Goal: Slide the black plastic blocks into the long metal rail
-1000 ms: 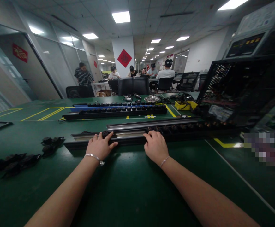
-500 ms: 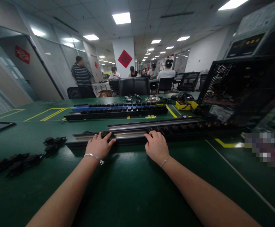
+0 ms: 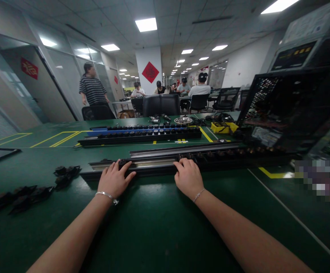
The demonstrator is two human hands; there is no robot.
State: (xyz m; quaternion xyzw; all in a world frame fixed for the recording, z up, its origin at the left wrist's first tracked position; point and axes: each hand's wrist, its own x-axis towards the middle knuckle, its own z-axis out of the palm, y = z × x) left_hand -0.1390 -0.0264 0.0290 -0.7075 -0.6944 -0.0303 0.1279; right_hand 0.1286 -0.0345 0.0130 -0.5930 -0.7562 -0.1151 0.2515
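Note:
A long black rail [image 3: 150, 171] with a shiny metal inner channel lies across the green table in front of me. Over its left part is my left hand [image 3: 114, 180], fingers on a small black part [image 3: 122, 162] seated in the channel, the thumb spread along the rail's front side. Farther right, my right hand [image 3: 189, 176] is curled, its fingertips on the rail at the end of a row of dark parts [image 3: 200, 155]. What lies beneath those fingertips is hidden. A second rail [image 3: 153, 152] runs right behind.
Loose black parts [image 3: 65, 175] lie at left. Farther back are filled black and blue rails [image 3: 102, 132], a metal bowl [image 3: 183, 120] and a yellow tray [image 3: 224, 127]. A dark equipment case [image 3: 278, 98] stands at right. Several people are beyond the table, one standing [image 3: 93, 89].
My left hand has slid a little left along the rail, and the small black part has shifted left with it. My right hand has stayed put. The standing person has moved slightly left.

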